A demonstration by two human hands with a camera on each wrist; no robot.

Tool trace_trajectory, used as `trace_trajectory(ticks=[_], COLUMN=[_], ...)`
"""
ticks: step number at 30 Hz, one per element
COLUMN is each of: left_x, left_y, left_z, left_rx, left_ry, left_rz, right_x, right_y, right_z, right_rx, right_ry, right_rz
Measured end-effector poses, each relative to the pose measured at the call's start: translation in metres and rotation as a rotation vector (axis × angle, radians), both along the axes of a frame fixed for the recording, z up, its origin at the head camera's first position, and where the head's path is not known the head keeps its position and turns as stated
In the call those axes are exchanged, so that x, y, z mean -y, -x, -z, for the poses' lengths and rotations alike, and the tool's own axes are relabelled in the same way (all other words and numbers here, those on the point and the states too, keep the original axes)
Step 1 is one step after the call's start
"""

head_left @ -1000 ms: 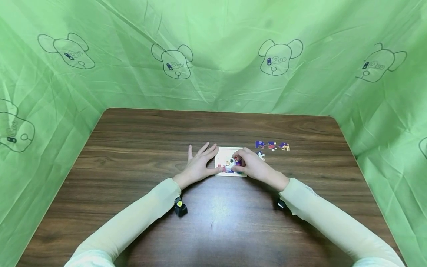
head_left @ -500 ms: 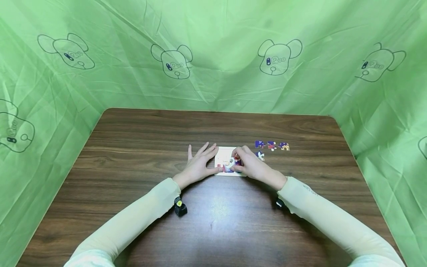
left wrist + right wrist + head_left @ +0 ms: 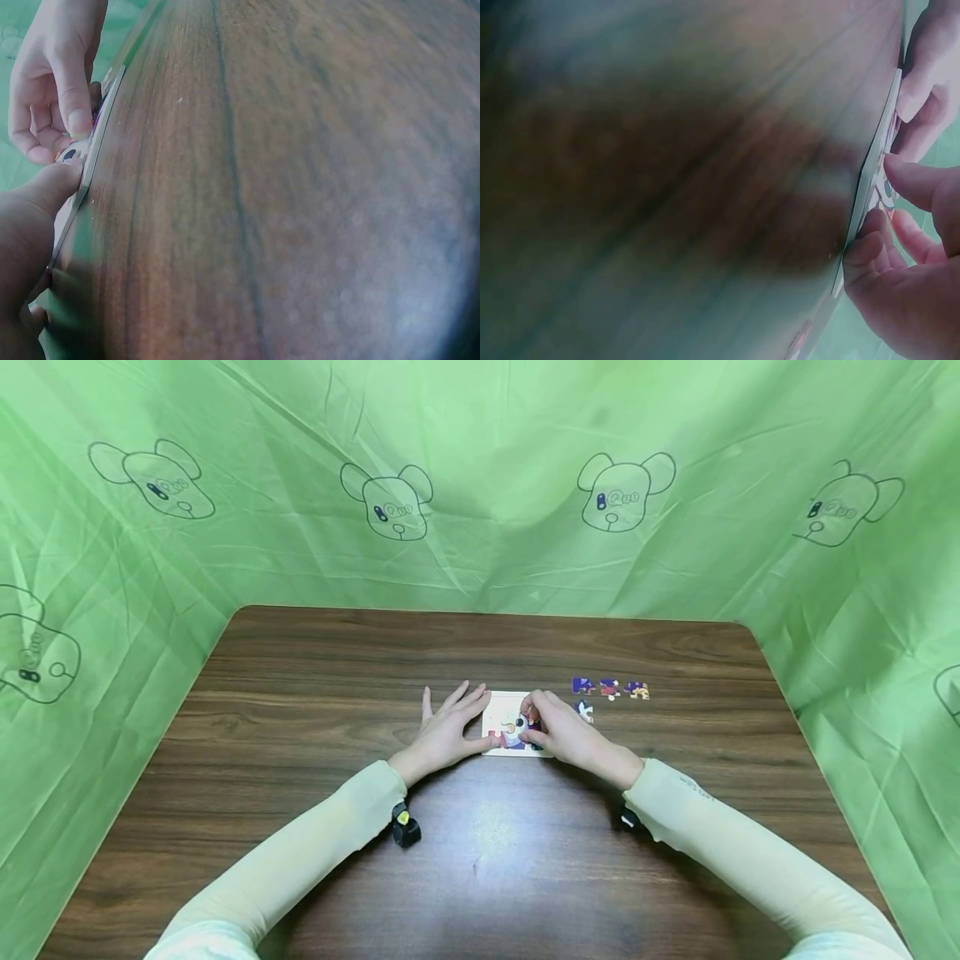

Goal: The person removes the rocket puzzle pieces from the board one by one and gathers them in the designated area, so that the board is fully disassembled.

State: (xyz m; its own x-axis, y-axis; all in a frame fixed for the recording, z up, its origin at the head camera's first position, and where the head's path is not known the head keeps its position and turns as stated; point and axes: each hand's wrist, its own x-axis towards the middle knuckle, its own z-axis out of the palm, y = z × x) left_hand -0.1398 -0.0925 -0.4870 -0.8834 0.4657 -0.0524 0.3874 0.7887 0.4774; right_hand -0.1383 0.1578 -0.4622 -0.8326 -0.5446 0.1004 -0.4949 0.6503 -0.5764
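A small white puzzle board (image 3: pixel 501 703) lies flat on the table, with fitted pieces along its near side. Over its middle, my right hand (image 3: pixel 570 733) pinches a puzzle piece (image 3: pixel 519 724) with a cartoon eye on it, between thumb and fingers. My left hand (image 3: pixel 444 733) rests at the board's left side with fingers spread, its thumb on the near-left part. In the left wrist view, that thumb (image 3: pixel 56 184) touches or nearly touches the eye piece, just below the right fingertips. The right wrist view shows the board (image 3: pixel 866 187) edge-on; the right hand covers its right part.
Several loose puzzle pieces lie beyond and to the right of the board: a purple one (image 3: pixel 582 686), a red and purple one (image 3: pixel 610 687), a yellowish one (image 3: pixel 637 690) and a white and blue one (image 3: pixel 583 711). A green curtain (image 3: pixel 495 527) surrounds the wooden table (image 3: pixel 337 668).
The right hand has shifted very slightly left, and the eye piece has tilted a little in its grip. My left hand has kept its place.
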Motion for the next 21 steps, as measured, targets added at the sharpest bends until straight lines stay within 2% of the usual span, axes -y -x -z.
trace_trajectory(ticks=[11, 21], left_x=[-0.0006, -0.0008], left_y=[-0.0009, -0.0008], left_z=[-0.0012, -0.0020], left_rx=[-0.006, -0.009], left_ry=[-0.003, 0.000], left_rz=[0.001, 0.005], right_x=[0.0001, 0.0047], right_y=[-0.0003, 0.0001], right_z=[-0.0025, -0.0008], right_rx=[0.007, 0.001], right_ry=[-0.045, -0.093], right_rz=[-0.041, -0.007])
